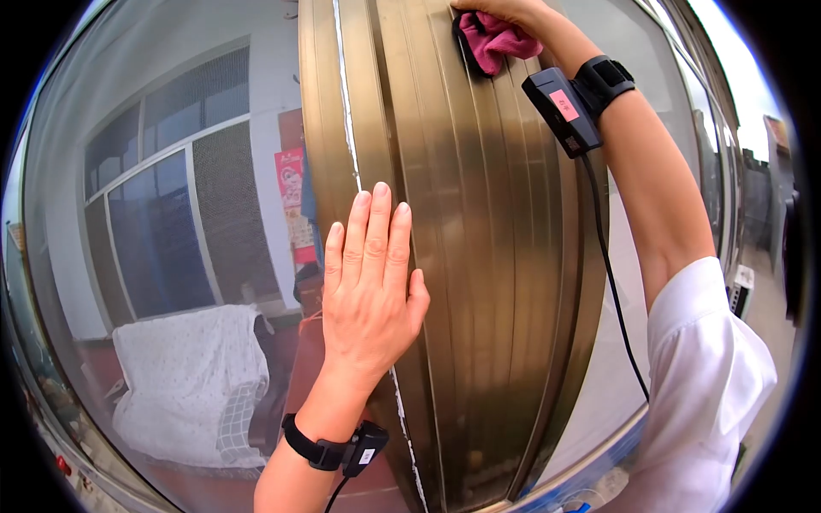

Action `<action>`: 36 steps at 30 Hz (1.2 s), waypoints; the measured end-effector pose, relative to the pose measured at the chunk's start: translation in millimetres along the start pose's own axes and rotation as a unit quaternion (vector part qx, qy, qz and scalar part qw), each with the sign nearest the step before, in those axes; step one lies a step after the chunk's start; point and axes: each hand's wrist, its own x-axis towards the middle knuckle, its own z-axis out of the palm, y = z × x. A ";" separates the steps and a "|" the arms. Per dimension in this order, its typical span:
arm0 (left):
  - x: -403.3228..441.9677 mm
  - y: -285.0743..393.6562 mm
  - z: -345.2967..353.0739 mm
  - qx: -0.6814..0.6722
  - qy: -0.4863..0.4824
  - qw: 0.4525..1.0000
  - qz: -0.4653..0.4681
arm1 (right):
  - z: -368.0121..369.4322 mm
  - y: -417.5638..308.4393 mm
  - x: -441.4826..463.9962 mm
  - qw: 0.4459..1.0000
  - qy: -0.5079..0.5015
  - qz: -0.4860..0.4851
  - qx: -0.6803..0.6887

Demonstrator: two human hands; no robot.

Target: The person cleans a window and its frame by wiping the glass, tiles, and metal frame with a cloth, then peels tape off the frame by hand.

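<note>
My left hand (369, 286) lies flat against the brass-coloured metal door frame (487, 256), fingers stretched upward and nearly together, thumb out to the right. It covers part of a pale, ragged strip (346, 103) that runs down the metal. High up on the same frame, my right hand (509, 12) is on a crumpled pink and black cloth (496, 43) that touches the ribbed surface. The top of this hand is cut off by the picture's edge, and most of its fingers are out of sight.
Glass panes stand on both sides of the metal. Behind the left pane are a window (162, 214) and a seat draped with a white cover (188, 376). Each wrist wears a strapped black device; a cable (607, 256) hangs from the right device (564, 111).
</note>
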 end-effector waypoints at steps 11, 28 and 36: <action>-0.1 -0.8 0.6 -0.005 0.009 1.000 0.005 | -2.2 5.9 3.9 0.998 0.000 -0.036 -0.047; 1.2 0.5 -1.5 0.018 -0.003 1.000 0.003 | -2.8 -11.3 4.5 0.988 -0.013 -0.014 -0.156; -0.8 -1.4 -0.3 -0.013 0.008 1.000 0.005 | 5.2 5.1 -3.1 0.996 0.013 -0.034 -0.088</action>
